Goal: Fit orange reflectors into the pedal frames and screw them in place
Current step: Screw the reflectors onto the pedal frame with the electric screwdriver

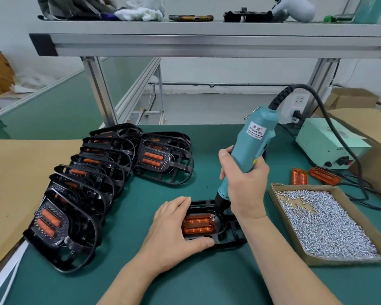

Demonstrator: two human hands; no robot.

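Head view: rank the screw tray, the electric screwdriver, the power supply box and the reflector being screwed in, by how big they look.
1. cardboard tray of screws
2. electric screwdriver and power supply box: too close to rank, and the box sits farther back
3. orange reflector, smallest

Left grip [174,230] and right grip [245,183] are bare, forearms [279,260] too.

1 screwdriver [251,146], 1 box of screws [282,216], 2 loose orange reflectors [299,176].

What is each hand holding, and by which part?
Right hand grips the screwdriver round its lower body; left hand holds the pedal frame by its left end.
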